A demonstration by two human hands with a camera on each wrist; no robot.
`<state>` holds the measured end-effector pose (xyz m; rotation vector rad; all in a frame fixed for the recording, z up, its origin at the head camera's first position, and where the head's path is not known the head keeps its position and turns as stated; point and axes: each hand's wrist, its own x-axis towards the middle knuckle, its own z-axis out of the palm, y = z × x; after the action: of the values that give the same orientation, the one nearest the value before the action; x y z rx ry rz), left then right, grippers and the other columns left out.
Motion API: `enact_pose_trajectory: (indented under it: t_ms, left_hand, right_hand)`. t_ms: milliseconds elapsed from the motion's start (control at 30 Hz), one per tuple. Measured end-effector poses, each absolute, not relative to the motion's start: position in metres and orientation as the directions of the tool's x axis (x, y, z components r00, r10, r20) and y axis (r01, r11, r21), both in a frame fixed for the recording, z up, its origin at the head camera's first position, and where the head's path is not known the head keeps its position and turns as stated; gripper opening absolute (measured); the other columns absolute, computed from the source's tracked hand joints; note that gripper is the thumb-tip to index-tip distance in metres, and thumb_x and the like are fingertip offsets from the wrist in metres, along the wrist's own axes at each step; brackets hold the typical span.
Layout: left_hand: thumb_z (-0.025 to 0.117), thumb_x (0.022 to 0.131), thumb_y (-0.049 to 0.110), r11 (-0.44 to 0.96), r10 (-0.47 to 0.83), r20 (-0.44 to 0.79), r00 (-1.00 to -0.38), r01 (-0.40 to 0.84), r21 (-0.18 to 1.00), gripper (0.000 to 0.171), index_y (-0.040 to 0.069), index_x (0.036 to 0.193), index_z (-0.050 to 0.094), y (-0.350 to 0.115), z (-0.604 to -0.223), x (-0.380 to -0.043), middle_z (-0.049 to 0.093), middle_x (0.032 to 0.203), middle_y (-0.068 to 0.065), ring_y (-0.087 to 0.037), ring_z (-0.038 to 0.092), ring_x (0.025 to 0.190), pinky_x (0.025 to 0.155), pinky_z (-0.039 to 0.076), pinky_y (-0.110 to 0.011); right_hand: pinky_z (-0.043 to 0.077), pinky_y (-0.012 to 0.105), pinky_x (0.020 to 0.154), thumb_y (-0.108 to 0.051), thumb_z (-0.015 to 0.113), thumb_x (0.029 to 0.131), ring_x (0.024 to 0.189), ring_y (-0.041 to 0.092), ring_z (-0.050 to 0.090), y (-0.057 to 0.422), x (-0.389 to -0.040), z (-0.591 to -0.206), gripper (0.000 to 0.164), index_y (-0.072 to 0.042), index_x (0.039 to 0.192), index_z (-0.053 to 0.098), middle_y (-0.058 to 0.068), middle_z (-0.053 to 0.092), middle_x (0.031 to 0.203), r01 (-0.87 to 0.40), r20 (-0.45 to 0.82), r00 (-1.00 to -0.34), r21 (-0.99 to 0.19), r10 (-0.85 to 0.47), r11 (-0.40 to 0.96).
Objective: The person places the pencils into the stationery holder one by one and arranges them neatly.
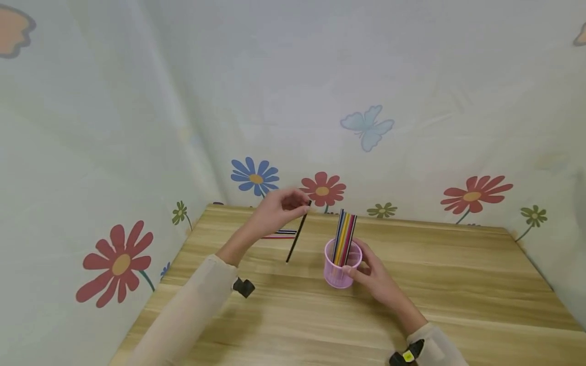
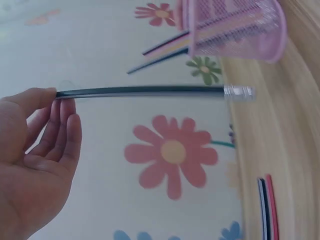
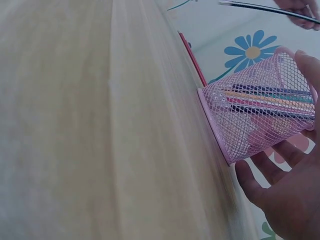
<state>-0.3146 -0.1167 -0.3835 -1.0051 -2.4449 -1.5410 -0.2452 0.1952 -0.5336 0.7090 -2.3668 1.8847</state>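
My left hand (image 1: 278, 208) pinches a black pencil (image 1: 297, 234) at one end between thumb and fingertips. The pencil hangs steeply above the table; in the left wrist view its free end has a silver ferrule (image 2: 239, 93). My right hand (image 1: 377, 279) grips the side of a pink mesh pencil cup (image 1: 338, 281), thumb near the rim and fingers round the far side. Several pencils (image 1: 344, 236) in black, blue, yellow and red stand leaning together inside the cup. Through the mesh (image 3: 255, 120) their lower ends show in the right wrist view.
A few more pencils (image 1: 281, 234), dark and red, lie on the wooden table (image 1: 293, 315) behind the held pencil, partly hidden by the left arm. A flower-printed cloth (image 1: 412, 152) rises along the table's back and sides.
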Motion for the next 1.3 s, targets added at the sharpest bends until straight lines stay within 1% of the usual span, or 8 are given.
enact_pose_trajectory:
  t_ms: [200, 300, 433, 667, 767, 967, 1067, 1300]
  left_hand:
    - [0.078, 0.099, 0.034, 0.162, 0.452, 0.452, -0.769, 0.569, 0.806, 0.022, 0.021, 0.116, 0.074, -0.102, -0.361, -0.306, 0.075, 0.109, 0.001, -0.024, 0.072, 0.099, 0.089, 0.061, -0.043]
    - [0.078, 0.099, 0.036, 0.146, 0.437, 0.456, -0.775, 0.561, 0.815, 0.024, 0.022, 0.118, 0.075, -0.095, -0.353, -0.303, 0.075, 0.111, 0.003, -0.022, 0.072, 0.102, 0.091, 0.06, -0.042]
    - [0.077, 0.1, 0.027, 0.101, 0.409, 0.479, -0.777, 0.56, 0.823, 0.025, 0.012, 0.12, 0.076, -0.087, -0.348, -0.302, 0.076, 0.113, 0.0, -0.024, 0.072, 0.102, 0.088, 0.059, -0.035]
    - [0.078, 0.099, 0.017, 0.008, 0.335, 0.532, -0.778, 0.567, 0.824, 0.021, 0.008, 0.118, 0.076, -0.069, -0.358, -0.308, 0.076, 0.11, -0.003, -0.03, 0.071, 0.095, 0.078, 0.058, -0.029]
    - [0.078, 0.099, 0.015, -0.029, 0.33, 0.525, -0.785, 0.547, 0.837, 0.022, 0.004, 0.118, 0.074, -0.059, -0.368, -0.311, 0.075, 0.107, -0.007, -0.033, 0.072, 0.094, 0.078, 0.06, -0.031]
    - [0.076, 0.1, 0.016, -0.016, 0.331, 0.495, -0.803, 0.52, 0.854, 0.024, 0.003, 0.12, 0.074, -0.046, -0.392, -0.314, 0.077, 0.113, -0.013, -0.02, 0.073, 0.098, 0.089, 0.061, -0.041]
    - [0.077, 0.1, 0.019, -0.004, 0.317, 0.491, -0.812, 0.516, 0.856, 0.025, 0.005, 0.12, 0.075, -0.041, -0.401, -0.315, 0.077, 0.113, -0.009, -0.018, 0.073, 0.098, 0.088, 0.061, -0.037]
    - [0.079, 0.099, 0.024, 0.08, 0.294, 0.471, -0.832, 0.513, 0.855, 0.026, 0.01, 0.12, 0.077, -0.03, -0.425, -0.318, 0.076, 0.11, -0.002, -0.015, 0.072, 0.097, 0.089, 0.06, -0.03]
  right_hand:
    - [0.044, 0.063, 0.11, -0.011, 0.072, 0.101, 0.142, 0.043, 0.046, 0.194, -0.245, -0.531, 0.075, -0.018, 0.165, 0.033, 0.022, 0.046, 0.159, -0.375, 0.308, -0.891, -0.913, -0.332, 0.159]
    - [0.048, 0.054, 0.109, -0.01, 0.072, 0.101, 0.141, 0.043, 0.047, 0.194, -0.244, -0.532, 0.075, -0.018, 0.165, 0.033, 0.022, 0.046, 0.158, -0.378, 0.312, -0.891, -0.912, -0.329, 0.161]
    - [0.05, 0.041, 0.106, -0.011, 0.072, 0.101, 0.14, 0.044, 0.049, 0.193, -0.242, -0.533, 0.075, -0.018, 0.165, 0.033, 0.023, 0.046, 0.159, -0.37, 0.305, -0.896, -0.914, -0.322, 0.165]
    - [0.047, 0.057, 0.109, -0.011, 0.072, 0.101, 0.141, 0.044, 0.048, 0.191, -0.243, -0.534, 0.075, -0.019, 0.165, 0.034, 0.022, 0.045, 0.159, -0.375, 0.31, -0.895, -0.912, -0.321, 0.165]
    - [0.046, 0.059, 0.108, -0.012, 0.072, 0.101, 0.141, 0.043, 0.048, 0.191, -0.243, -0.533, 0.075, -0.02, 0.165, 0.034, 0.022, 0.045, 0.16, -0.379, 0.312, -0.893, -0.91, -0.325, 0.17]
    - [0.046, 0.058, 0.107, -0.01, 0.071, 0.101, 0.139, 0.043, 0.049, 0.19, -0.243, -0.531, 0.074, -0.018, 0.165, 0.034, 0.022, 0.046, 0.158, -0.387, 0.322, -0.889, -0.908, -0.325, 0.159]
    - [0.047, 0.054, 0.107, -0.011, 0.071, 0.102, 0.139, 0.042, 0.049, 0.19, -0.243, -0.53, 0.074, -0.017, 0.165, 0.034, 0.022, 0.047, 0.158, -0.389, 0.324, -0.888, -0.908, -0.327, 0.158]
    - [0.051, 0.034, 0.103, -0.008, 0.07, 0.102, 0.138, 0.045, 0.05, 0.192, -0.242, -0.532, 0.074, -0.015, 0.165, 0.033, 0.025, 0.045, 0.158, -0.379, 0.319, -0.889, -0.916, -0.328, 0.135]
